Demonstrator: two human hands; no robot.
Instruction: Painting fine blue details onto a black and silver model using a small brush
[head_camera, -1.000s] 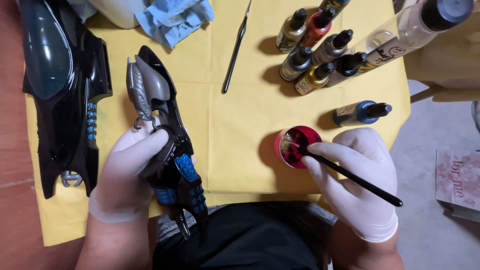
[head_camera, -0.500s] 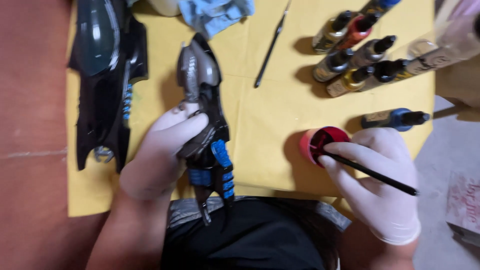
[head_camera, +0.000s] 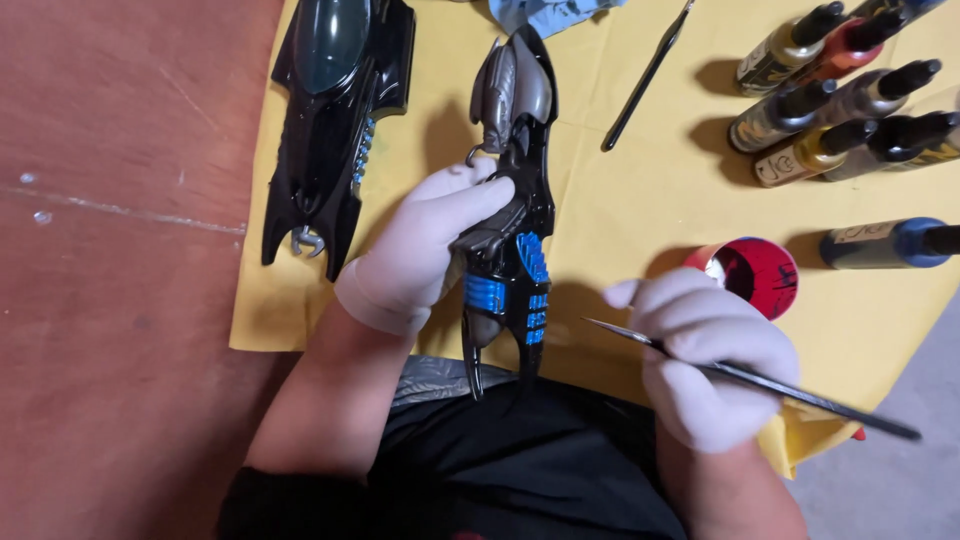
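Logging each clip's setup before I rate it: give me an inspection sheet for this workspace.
Surface: yellow cloth over a reddish-brown table.
Job's things: black model part with blue and grey detail; thin paintbrush; red paint cup.
Clutter: second black car-body part; cluster of paint bottles; lone blue-capped bottle; slim dark tool; blue rag.
Hands: both gloved; left hand grips the model part, right hand holds the paintbrush.
Cables: nothing seen.
Surroundings: grey floor at right; dark clothing below.
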